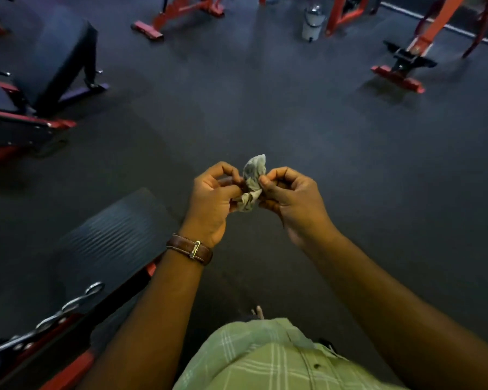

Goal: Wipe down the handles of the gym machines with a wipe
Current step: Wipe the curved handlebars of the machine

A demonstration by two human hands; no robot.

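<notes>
- The wipe [252, 182] is a crumpled grey wad held up in front of the body over the dark floor [265, 114], between the two hands and touching both.
- The left hand [212, 198] pinches the wipe's left side with curled fingers and thumb; a brown watch strap [189, 249] sits on that wrist.
- The right hand [286, 197] pinches the right side, thumb against fingertips; so each grip is closed on the wipe.
- No machine handle is touched at this moment; the hands look to be working the wad open or refolding it, by my judgement.
- Risk: the wipe looks thin and bunched, so pulling the two pinches apart too hard could tear it.
- Risk: either pinch holds only an edge; if one lets go, the wad could fall to the floor and pick up dirt.
- Risk: a wipe left balled gives little contact area, so a handle might be only partly cleaned.
- A ribbed black pad [110, 237] on a red-framed machine [68, 370] lies nearest, lower left; other red frames [178, 15] stand well apart across the floor.
- A pale bin [312, 22] stands far off, near the top edge.
</notes>
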